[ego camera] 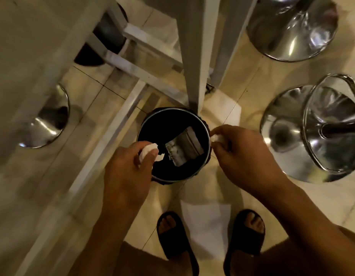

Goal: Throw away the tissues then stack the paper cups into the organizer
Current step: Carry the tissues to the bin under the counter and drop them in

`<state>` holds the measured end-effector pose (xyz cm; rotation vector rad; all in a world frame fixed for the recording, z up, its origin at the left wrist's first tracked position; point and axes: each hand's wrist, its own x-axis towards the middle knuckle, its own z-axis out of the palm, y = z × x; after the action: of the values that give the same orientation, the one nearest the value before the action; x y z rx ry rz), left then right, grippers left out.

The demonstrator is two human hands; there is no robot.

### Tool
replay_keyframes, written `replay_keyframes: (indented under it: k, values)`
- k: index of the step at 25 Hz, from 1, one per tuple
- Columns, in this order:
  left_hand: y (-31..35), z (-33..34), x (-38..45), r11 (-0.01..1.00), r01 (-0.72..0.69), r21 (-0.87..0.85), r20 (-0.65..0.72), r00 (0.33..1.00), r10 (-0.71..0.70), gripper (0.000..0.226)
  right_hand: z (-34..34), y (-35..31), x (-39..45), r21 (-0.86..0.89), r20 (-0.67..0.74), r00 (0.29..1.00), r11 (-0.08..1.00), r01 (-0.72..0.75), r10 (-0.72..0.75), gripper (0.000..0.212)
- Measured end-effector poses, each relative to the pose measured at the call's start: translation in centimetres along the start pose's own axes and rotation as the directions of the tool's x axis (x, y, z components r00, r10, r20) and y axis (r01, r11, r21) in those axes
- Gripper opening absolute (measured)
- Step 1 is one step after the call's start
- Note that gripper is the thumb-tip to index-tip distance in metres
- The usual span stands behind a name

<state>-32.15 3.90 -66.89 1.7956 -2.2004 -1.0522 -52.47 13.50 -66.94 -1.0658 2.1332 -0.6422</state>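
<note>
A crumpled tissue (150,151) is pinched in the left hand (126,170) over the bin (206,124); a second tissue (216,138) is gripped in the curled right hand (245,156) at the bin's rim, both palms facing down

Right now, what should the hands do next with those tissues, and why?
Probably let go. The left hand holds its tissue over the open bin, so it should drop in. The right hand pinches its tissue at the rim, so nudge it inward first.
</note>
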Motion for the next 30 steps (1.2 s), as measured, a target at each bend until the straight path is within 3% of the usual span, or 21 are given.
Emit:
replay_keyframes:
  k: [5, 9, 14, 23, 27, 30]
  values:
    - [-3.2, 5.0, 4.2, 0.988, -0.072, 0.134, 0.058, 0.996, 0.064, 0.016, 2.0, 2.8, 4.7, -0.072, 0.060, 0.995, 0.994, 0.077, -0.073, 0.025]
    - [-4.8, 9.7, 6.7, 0.936, -0.113, 0.334, 0.164, 0.985, 0.061, 0.016, 1.8, 5.5, 6.3, -0.103, 0.015, 0.999, 0.993, 0.052, -0.051, 0.026]
    - [-6.4, 14.2, 9.1, 0.853, -0.121, 0.507, 0.229, 0.974, 0.003, 0.025, 1.4, 7.6, 5.0, -0.101, -0.055, 0.997, 0.994, 0.047, -0.053, 0.024]
    - [-5.9, 18.1, 9.9, 0.770, -0.064, 0.635, 0.330, 0.923, -0.196, 0.044, -0.3, 9.5, 2.5, -0.068, -0.102, 0.994, 0.997, 0.027, -0.034, 0.022]
    - [-4.7, 14.4, 7.7, 0.805, -0.175, 0.566, 0.260, 0.965, 0.027, 0.050, -1.5, 9.5, 2.5, -0.080, -0.125, 0.991, 0.996, 0.039, -0.049, 0.019]
    - [-5.8, 11.4, 4.3, 0.824, -0.232, 0.517, 0.168, 0.971, 0.168, 0.074, -0.7, 8.4, 3.2, -0.064, -0.113, 0.992, 0.997, 0.048, -0.055, 0.024]
